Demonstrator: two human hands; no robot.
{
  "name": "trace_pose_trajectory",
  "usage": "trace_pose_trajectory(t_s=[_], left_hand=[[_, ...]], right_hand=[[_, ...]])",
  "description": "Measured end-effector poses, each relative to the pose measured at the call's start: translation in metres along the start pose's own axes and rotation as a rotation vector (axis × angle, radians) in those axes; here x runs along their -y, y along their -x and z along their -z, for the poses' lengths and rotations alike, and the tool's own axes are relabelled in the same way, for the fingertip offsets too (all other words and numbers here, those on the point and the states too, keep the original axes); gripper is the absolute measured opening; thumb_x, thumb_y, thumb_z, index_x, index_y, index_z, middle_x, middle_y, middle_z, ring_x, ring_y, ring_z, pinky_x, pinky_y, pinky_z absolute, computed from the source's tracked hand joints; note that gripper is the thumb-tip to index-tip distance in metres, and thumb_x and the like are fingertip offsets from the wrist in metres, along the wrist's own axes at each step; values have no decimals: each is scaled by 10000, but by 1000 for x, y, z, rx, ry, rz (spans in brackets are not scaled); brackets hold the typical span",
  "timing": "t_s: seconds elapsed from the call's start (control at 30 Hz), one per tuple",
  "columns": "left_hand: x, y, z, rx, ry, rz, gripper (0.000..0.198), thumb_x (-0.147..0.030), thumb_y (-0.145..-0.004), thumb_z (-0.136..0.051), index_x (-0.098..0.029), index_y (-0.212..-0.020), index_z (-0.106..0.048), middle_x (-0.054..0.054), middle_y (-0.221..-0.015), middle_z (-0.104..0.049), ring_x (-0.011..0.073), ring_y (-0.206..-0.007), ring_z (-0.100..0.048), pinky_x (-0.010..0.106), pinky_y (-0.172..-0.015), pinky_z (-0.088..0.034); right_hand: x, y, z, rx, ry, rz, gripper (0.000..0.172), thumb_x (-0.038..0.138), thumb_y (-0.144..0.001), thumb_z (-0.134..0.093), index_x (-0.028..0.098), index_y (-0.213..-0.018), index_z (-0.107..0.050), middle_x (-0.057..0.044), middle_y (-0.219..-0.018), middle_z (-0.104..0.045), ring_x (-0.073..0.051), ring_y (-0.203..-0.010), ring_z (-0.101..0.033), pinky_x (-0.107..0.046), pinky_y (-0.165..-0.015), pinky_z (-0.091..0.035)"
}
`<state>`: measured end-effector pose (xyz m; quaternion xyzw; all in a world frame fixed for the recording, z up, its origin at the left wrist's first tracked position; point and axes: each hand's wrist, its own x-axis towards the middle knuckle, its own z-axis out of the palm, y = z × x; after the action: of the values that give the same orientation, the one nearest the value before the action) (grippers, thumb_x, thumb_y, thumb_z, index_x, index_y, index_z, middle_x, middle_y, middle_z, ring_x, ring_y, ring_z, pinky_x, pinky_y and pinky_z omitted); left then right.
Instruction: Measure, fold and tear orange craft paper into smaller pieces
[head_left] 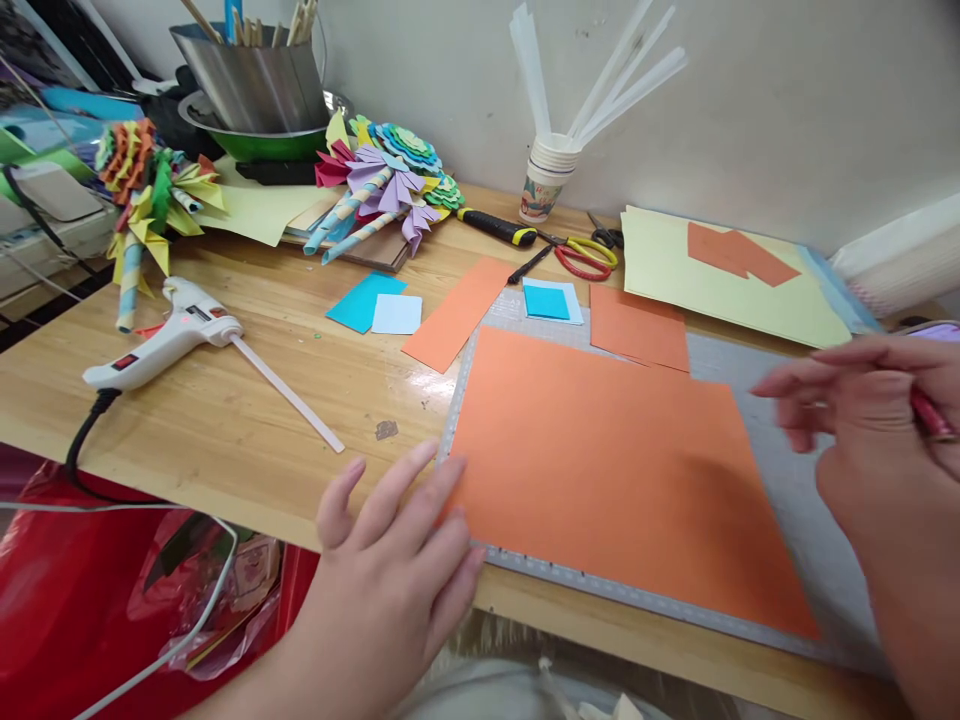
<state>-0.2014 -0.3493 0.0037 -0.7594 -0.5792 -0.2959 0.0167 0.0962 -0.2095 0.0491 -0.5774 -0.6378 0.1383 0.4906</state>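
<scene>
A large orange paper sheet lies flat on a grey cutting mat with ruler markings along its edges. My left hand has its fingers spread, the fingertips at the sheet's left edge. To the right of the sheet, my right hand hovers with curled fingers. A slim red, pen-like thing sticks out of that hand; its tip is hidden, so its exact kind does not show. Just beyond the sheet are a smaller orange piece, an orange strip and blue squares.
A white glue gun with a glue stick lies at left. Behind are paper flowers, a yellow-black cutter, scissors, a paper cup of glue sticks and yellow paper. A red bag hangs below the table edge.
</scene>
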Motion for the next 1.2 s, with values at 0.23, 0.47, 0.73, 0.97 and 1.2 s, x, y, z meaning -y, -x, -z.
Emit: trace_pose_trajectory(t_s=[0.23,0.47,0.73,0.97,1.2], left_hand=[[8,-19,2,150,114,3,248,-225,-898,-526,-200,-651,-542,23,-1217,-669,213,-1250,-521,454,-1129,-164],[10,-14,-2,123,146,41,197,-210,-875,-561,-210,-679,-556,0,-1222,-670,201,-1199,-547,434,-1097,-196],[12,-17,-6,69,157,38,206,-206,-847,-607,-204,-657,-527,7,-1171,-696,182,-1147,-578,400,-1082,-200],[10,-16,-6,62,138,48,214,-203,-845,-606,-203,-645,-528,15,-1163,-702,187,-1144,-587,404,-1073,-206],[10,-16,-7,75,135,56,217,-210,-849,-605,-199,-647,-525,20,-1161,-702,203,-1152,-586,420,-1073,-209]], right_hand=[[77,8,-120,1086,-1092,-572,424,622,-884,-461,228,-908,-615,-25,-747,-653,-158,-678,-635,-353,-698,-537],[53,-14,-192,985,-972,-408,447,632,-786,-609,187,-823,-631,-11,-709,-620,-113,-589,-561,-271,-580,-507],[55,-7,-185,870,-516,79,413,433,-686,-780,192,-564,-469,68,-523,-407,-76,-514,-337,-244,-479,-276],[52,-1,-189,818,-483,195,441,205,-758,-652,205,-516,-283,65,-549,-265,-81,-548,-230,-264,-501,-196],[53,1,-186,814,-413,285,425,167,-757,-599,208,-528,-242,60,-554,-221,-82,-546,-206,-272,-502,-175]])
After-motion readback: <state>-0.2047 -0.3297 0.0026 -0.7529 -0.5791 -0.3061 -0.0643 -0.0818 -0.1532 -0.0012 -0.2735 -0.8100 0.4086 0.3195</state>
